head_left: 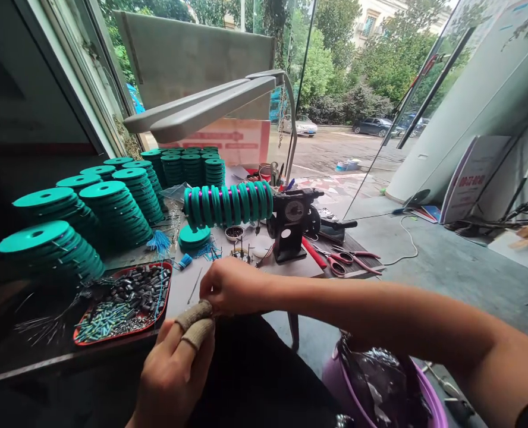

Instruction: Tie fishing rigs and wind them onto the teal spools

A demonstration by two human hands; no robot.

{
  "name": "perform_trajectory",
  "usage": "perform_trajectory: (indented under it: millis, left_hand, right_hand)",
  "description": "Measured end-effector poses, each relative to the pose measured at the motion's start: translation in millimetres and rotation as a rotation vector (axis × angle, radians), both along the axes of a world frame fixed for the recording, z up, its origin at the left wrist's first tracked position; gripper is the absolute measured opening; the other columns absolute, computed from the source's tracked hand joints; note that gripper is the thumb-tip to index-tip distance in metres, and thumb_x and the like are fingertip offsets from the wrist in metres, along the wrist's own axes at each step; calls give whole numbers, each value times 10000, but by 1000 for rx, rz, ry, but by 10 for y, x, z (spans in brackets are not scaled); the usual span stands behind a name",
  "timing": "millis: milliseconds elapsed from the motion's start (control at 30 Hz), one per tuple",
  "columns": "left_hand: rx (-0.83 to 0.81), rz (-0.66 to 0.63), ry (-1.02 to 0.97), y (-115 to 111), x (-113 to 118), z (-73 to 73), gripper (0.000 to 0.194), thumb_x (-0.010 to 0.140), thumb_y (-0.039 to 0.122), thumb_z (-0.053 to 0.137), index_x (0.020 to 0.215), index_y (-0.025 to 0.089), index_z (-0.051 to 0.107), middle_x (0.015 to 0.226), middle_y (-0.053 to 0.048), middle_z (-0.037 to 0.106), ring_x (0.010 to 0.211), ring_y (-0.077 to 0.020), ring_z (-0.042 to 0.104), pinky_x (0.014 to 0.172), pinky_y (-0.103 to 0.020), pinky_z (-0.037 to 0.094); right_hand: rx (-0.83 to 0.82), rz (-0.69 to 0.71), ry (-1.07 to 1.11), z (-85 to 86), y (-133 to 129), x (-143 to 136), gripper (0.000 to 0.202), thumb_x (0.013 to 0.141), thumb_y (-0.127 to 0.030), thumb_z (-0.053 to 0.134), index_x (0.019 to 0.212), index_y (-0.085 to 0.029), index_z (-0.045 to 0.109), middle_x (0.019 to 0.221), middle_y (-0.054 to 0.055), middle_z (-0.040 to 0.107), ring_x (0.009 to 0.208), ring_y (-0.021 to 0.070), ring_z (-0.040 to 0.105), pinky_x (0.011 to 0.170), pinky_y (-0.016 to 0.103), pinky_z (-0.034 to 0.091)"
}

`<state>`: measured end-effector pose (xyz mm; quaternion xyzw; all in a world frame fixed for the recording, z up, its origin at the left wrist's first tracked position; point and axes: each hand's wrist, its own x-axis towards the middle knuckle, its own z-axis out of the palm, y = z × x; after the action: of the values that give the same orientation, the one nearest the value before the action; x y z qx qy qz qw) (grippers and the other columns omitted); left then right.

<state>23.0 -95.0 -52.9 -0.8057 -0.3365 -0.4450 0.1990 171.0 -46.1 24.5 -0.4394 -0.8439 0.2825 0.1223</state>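
My left hand (172, 362), with fabric sleeves (198, 333) on two fingers, is closed, its fingertips pressed together. Against them meets my right hand (231, 285), also closed in a pinch. Whatever lies between the fingertips is hidden or too small to make out. Just beyond, a thin metal tool (195, 286) rests on the table. To the left is a red-rimmed tray (169, 285) of small dark cylinders (143, 288) and blue-green pieces (101, 324). Past my hands stands a hand-cranked winder (291, 223) carrying a row of green spools (228, 203).
Stacks of green spools (112, 205) fill the table's left and back. A grey lamp (219, 107) overhangs them. Red-handled scissors (339, 261) and pliers (365, 261) lie right of the winder. A purple bin (433, 398) with a black liner stands below my right arm.
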Motion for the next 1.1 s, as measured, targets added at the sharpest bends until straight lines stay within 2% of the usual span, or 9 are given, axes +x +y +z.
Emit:
perform_trajectory:
  millis: [167, 300, 367, 467, 533, 633, 767, 967, 1100]
  left_hand:
    - [-193, -98, -94, -7, 40, 93, 67, 742, 167, 577, 724, 197, 634, 662, -25, 677, 600, -157, 640, 666, -249, 496]
    - [-883, -138, -440, -123, 68, 20, 61, 738, 256, 595, 740, 210, 635, 688, -1, 676, 648, -167, 643, 603, -224, 497]
    - [-1194, -187, -641, -176, 93, -51, 109, 718, 292, 621, 778, 206, 651, 692, 2, 686, 705, -183, 648, 650, -237, 504]
    - [-1403, -267, -853, -230, 158, -134, 140, 674, 304, 668, 763, 196, 672, 721, -7, 705, 757, -192, 641, 705, -248, 495]
    - [-1466, -292, -911, -249, 205, -160, 140, 662, 310, 680, 740, 192, 681, 688, -3, 701, 691, -173, 630, 658, -237, 493]
    - [-1522, -269, -951, -258, 247, -163, 162, 648, 321, 696, 744, 191, 688, 641, 6, 689, 620, -152, 611, 588, -216, 487]
    - [-1560, -253, -1064, -254, 264, -137, 156, 602, 282, 740, 716, 186, 691, 639, 13, 684, 657, -138, 611, 621, -181, 485]
    - [-1867, -241, -1359, -209, 328, -131, 111, 623, 125, 712, 730, 156, 716, 693, -18, 701, 697, -114, 619, 671, -151, 488]
    - [-1931, -75, -1467, -150, 424, -137, 177, 665, -2, 615, 750, 113, 720, 814, -73, 715, 751, -126, 629, 714, -184, 496]
  right_hand:
    - [93, 28, -121, 25, -3, 52, 150, 742, -110, 512, 719, -122, 659, 521, -4, 550, 542, 111, 500, 548, 212, 352]
    - [495, 63, 54, -285, -395, 234, 149, 796, -164, 489, 918, -164, 573, 874, 80, 593, 763, 167, 537, 696, 294, 404]
    - [491, -171, 346, -564, -669, 289, 92, 814, -160, 436, 829, -182, 524, 830, 53, 551, 727, 152, 525, 691, 296, 416]
    - [-99, -446, 825, -1001, -952, 220, 211, 721, -226, 549, 901, -199, 440, 803, 11, 503, 549, 103, 490, 503, 229, 412]
    - [-601, -329, 1142, -1209, -997, 97, 461, 642, -295, 639, 1032, -221, 404, 935, 22, 523, 506, 87, 519, 474, 235, 435]
    - [-857, -235, 1351, -1337, -920, -47, 549, 556, -353, 734, 1004, -188, 462, 828, 9, 588, 539, 98, 558, 523, 230, 453]
    - [-810, -366, 1354, -1347, -826, -4, 399, 623, -491, 679, 717, -146, 501, 429, -71, 447, 355, 49, 383, 373, 165, 281]
    - [-649, -465, 1290, -1404, -836, 164, 390, 663, -496, 636, 588, -161, 453, 437, -86, 321, 396, 35, 235, 391, 183, 180]
    - [9, -433, 787, -1534, -814, 237, 289, 844, -320, 428, 606, -161, 471, 505, -35, 423, 446, 72, 341, 438, 211, 250]
